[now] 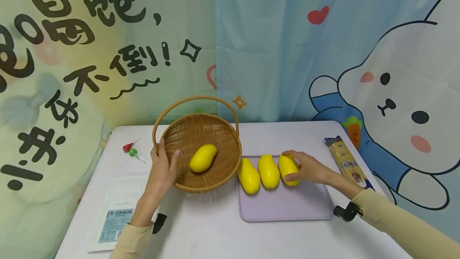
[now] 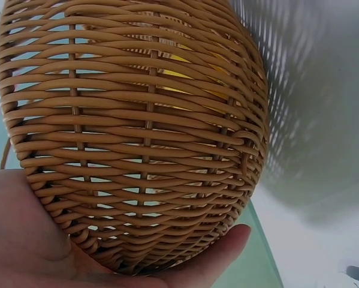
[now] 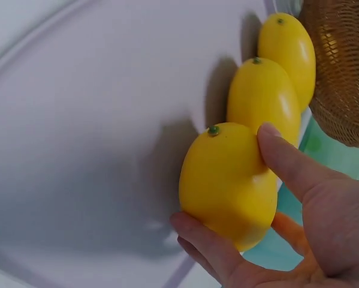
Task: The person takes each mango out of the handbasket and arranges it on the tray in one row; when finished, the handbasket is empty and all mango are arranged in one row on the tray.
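Observation:
My left hand (image 1: 161, 173) grips the left side of a brown wicker basket (image 1: 224, 147) with an arched handle, tilted so its inside faces me. One yellow mango (image 1: 203, 158) lies in it. In the left wrist view, the woven outside of the basket (image 2: 131, 132) fills most of the frame. On a lilac tray (image 1: 287, 207), three more mangoes stand side by side along the far edge. My right hand (image 1: 310, 168) holds the rightmost mango (image 3: 227, 186), thumb on one side and fingers on the other. Its neighbour, the middle mango (image 1: 268, 172), stands close by, and the left mango (image 1: 248, 176) is nearest the basket.
Two lollipops, one red (image 1: 127, 147) and one green (image 1: 133, 152), lie at the table's far left. A white coffee packet (image 1: 116, 227) is by the left forearm. Beyond the tray's right side lies a gold and blue packet (image 1: 347, 162). A printed curtain (image 1: 258, 51) hangs behind the table.

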Tool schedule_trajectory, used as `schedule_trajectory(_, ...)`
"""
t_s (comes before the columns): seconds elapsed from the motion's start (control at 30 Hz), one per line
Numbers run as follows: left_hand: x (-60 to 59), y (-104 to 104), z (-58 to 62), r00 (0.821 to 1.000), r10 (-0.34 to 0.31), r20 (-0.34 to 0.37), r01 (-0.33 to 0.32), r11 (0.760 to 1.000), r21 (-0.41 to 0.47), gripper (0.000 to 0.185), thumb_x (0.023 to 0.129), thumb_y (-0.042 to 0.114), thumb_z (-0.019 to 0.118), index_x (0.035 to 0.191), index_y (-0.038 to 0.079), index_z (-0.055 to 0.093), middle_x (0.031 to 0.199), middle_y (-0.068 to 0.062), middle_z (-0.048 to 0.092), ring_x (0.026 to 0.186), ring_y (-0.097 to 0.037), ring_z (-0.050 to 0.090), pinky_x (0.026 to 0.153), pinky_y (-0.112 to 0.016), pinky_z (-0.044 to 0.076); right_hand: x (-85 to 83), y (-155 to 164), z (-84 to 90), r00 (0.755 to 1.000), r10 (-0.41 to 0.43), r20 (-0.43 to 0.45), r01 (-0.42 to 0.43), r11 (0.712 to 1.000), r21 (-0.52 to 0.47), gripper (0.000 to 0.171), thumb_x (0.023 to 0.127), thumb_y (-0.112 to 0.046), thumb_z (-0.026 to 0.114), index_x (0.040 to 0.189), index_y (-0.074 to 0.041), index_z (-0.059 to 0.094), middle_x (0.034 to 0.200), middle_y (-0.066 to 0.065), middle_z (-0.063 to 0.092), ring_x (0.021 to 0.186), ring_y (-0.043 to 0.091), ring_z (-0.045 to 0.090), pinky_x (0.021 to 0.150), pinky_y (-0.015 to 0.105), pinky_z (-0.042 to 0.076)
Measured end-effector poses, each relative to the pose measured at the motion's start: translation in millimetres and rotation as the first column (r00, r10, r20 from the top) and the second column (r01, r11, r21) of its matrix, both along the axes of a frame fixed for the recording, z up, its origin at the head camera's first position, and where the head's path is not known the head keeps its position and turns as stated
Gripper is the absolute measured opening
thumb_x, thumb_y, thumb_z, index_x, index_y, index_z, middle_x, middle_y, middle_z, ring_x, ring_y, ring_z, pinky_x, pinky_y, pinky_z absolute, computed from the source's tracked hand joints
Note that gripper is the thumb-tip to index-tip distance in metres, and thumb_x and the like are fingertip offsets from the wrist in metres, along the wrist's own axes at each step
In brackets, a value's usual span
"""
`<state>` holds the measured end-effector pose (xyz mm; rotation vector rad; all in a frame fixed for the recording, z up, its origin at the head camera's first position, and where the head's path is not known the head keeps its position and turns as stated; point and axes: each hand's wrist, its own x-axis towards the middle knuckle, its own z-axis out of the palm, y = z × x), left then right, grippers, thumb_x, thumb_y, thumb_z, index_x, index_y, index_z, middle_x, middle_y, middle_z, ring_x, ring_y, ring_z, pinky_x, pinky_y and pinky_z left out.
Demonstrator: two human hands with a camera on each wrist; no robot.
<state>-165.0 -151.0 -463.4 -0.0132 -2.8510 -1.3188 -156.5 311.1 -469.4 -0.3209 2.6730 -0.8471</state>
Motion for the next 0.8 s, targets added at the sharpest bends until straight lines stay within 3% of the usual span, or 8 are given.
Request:
schedule_trajectory(0.53, -0.7, -1.1, 0.8, 1.000, 0.004, 0.005, -0.004, 1.000, 0.007, 0.080, 0.108, 0.049, 0.037, 0.164, 0.012, -0.007, 0.165, -0.030, -0.004, 0.140, -0.052, 0.040, 0.111, -0.062, 0.039, 0.5, -8.8, -2.4, 0.998, 0.009, -0.066, -0.005, 0.998, 0.058, 0.079, 0.084, -0.028, 0.084, 0.148, 0.000, 0.046, 0.149, 0.026, 0.049, 0.136, 0.048, 0.045, 0.112, 0.070, 0.032)
schedule_trajectory(0.8, -0.4, -2.1, 0.9, 1.000, 0.004, 0.008, -0.004, 1.000, 0.006, 0.080, 0.108, 0.048, 0.038, 0.164, 0.012, -0.006, 0.166, -0.030, -0.004, 0.141, -0.053, 0.039, 0.112, -0.063, 0.038, 0.2, -15.1, 15.2, 0.999, -0.023, -0.045, 0.027, 0.996, 0.088, 0.081, 0.086, -0.035, 0.082, 0.150, -0.003, 0.045, 0.153, 0.032, 0.038, 0.138, 0.053, 0.038, 0.109, 0.072, 0.034)
